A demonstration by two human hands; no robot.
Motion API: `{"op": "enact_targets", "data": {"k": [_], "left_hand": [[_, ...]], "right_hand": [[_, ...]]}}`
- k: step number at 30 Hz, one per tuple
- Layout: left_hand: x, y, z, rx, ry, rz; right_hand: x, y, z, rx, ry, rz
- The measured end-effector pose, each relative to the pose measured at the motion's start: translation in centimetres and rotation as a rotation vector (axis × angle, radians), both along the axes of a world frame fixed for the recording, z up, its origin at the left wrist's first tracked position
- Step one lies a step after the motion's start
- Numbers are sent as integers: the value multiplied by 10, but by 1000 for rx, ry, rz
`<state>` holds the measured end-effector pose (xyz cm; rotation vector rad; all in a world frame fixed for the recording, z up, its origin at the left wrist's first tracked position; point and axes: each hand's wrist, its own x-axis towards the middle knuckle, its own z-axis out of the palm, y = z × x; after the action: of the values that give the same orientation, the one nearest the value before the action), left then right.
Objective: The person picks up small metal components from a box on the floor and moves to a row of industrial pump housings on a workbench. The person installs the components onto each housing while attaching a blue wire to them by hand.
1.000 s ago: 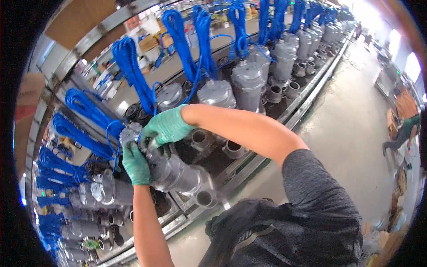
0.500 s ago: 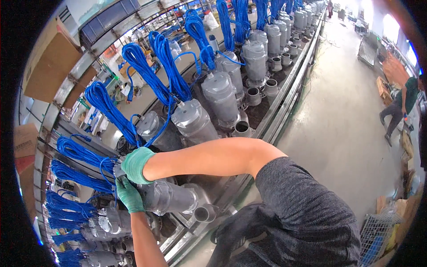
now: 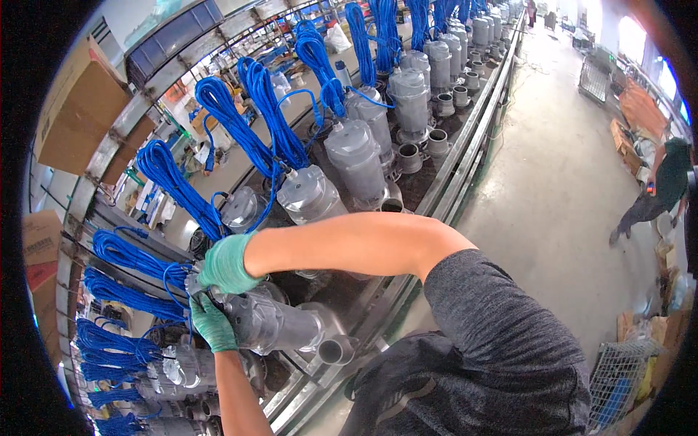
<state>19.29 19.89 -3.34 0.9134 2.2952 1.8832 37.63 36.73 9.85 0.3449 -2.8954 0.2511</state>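
A grey motor pump, apparently wrapped in clear film, stands in front of me with its top toward the upper left. A coil of blue cable runs to that top end. My right hand, in a green knitted glove, is closed over the top by the cable's entry; its fingertips are hidden. Just below it, my left hand, gloved alike, is curled against the top's near edge. What the right fingers pinch cannot be made out. A round flanged outlet sticks out at the pump's foot.
More grey pumps with hung blue cable coils line the rack into the distance. A metal rail edges the row. Cardboard boxes are at left. Across the aisle are a co-worker and a wire basket.
Both hands stay at the pump's top; my right hand and forearm have shifted slightly. The view has moved a little. The co-worker at right has come nearer along the aisle.
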Motion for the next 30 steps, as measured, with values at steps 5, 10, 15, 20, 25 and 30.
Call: {"op": "enact_targets", "data": {"k": [5,10,15,20,25,30], "left_hand": [[11,4,3,51,74,-73],[12,5,6,20,127,-37],[7,-2,6,-64,170,4],[-2,4,-12,152,119,-56],[-10,-4,-8,-66,201,-19],[-20,-8,-19,-8,154,-30]], "right_hand": [[0,-15,-7,-99,-63,-53],[-13,28,-5,-541,-352,302],[-9,31,-15,-550,-160,227],[-24,-3,-38,-518,72,28],[-32,-32,-68,-573,264,-367],[-11,-34,-64,-712,347,-265]]}}
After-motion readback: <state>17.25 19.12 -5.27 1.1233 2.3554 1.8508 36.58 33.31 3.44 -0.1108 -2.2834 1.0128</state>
